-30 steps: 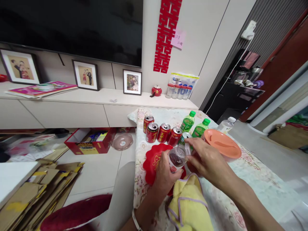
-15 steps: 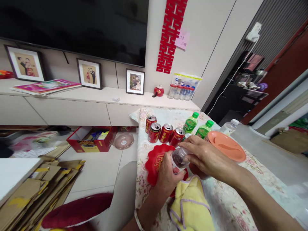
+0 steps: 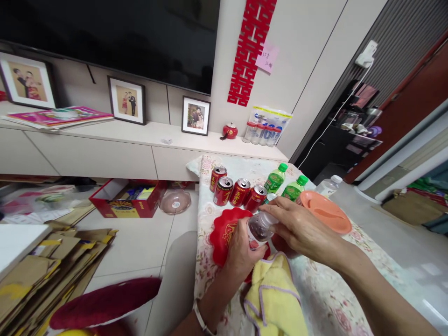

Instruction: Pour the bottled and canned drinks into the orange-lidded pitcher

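My left hand (image 3: 241, 249) is wrapped round the body of a clear plastic bottle (image 3: 258, 229) with a pale label and dark contents, held tilted above a red scalloped plate (image 3: 219, 238). My right hand (image 3: 294, 224) closes over the bottle's translucent cap (image 3: 269, 218), fingers gripping it at the top. Just below the hands lies a crumpled yellow cloth (image 3: 275, 298) with purple edging. Behind the plate stand several red drink cans (image 3: 241, 191), their tops facing up. Part of the plate is hidden by my left hand and the cloth.
Two green-capped bottles (image 3: 276, 178) stand behind my right hand, beside an orange divided plate (image 3: 325, 212) and a clear bottle (image 3: 329, 186). A floral tablecloth (image 3: 336, 298) covers the table. Flattened cardboard (image 3: 31, 275) and a red box (image 3: 128, 200) are on the floor at left.
The view has shifted slightly, moving the scene a little left and up. Both hands keep their grip on the bottle and its cap, with little visible change.
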Available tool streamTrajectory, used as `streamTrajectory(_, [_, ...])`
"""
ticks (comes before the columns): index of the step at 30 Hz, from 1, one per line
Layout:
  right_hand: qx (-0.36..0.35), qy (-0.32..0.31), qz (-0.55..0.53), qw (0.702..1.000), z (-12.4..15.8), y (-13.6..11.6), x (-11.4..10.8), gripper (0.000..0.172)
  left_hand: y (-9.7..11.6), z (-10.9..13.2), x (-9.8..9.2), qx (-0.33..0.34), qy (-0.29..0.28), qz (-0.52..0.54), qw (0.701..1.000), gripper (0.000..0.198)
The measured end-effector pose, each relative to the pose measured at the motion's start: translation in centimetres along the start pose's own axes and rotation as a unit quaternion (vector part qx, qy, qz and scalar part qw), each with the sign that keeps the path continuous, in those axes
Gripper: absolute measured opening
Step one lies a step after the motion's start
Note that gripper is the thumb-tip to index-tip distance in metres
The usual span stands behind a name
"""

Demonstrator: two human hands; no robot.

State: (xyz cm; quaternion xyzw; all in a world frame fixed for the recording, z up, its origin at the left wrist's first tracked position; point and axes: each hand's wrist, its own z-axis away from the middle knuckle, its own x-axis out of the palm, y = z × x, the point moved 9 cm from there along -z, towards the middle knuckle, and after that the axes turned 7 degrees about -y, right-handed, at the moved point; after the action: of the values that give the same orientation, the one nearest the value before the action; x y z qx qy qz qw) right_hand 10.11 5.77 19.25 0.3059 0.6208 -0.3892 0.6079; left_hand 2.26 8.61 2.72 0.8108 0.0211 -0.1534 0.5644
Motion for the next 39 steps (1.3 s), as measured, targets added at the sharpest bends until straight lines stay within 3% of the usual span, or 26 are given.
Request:
streamTrajectory(3, [0.009, 0.004, 0.002, 1.000, -0.3, -0.1, 0.1, 0.038, 0.2, 0.0, -0.1, 0.011, 0.003, 0.006, 1.000, 0.064])
streamTrajectory(7, [0.006, 0.008, -0.015, 1.000, -0.3, 0.0, 0.1, 0.028, 0.1, 0.1, -0.1, 0.009, 0.003, -0.001, 1.000, 0.061])
streamTrajectory(14, [-0.075, -0.016, -0.069, 0.995, -0.5, 0.2, -0.1, 0.035, -0.5, 0.2, 0.2, -0.004, 0.005, 0.010, 1.000, 0.063])
streamTrajectory(19, [-0.084, -0.031, -0.061, 0.994, -1.0, 0.5, -0.4, 0.022, -0.9, 0.3, 0.2, -0.011, 0.007, 0.004, 1.000, 0.064])
streamTrajectory(26, [-0.103, -0.039, -0.061, 0.992, -1.1, -0.5, -1.1, 0.026, -0.2, 0.1, 0.1, 0.003, 0.001, 0.013, 1.000, 0.067])
streamTrajectory(33, [-0.082, -0.001, -0.054, 0.995, -0.5, -0.7, -1.3, 0.032, 0.1, 0.0, 0.1, -0.006, -0.016, 0.006, 1.000, 0.063])
streamTrajectory(39, [-0.116, -0.022, -0.065, 0.991, -0.5, -0.9, -1.1, 0.041, 0.0, 0.1, 0.0, 0.002, -0.008, 0.004, 1.000, 0.064])
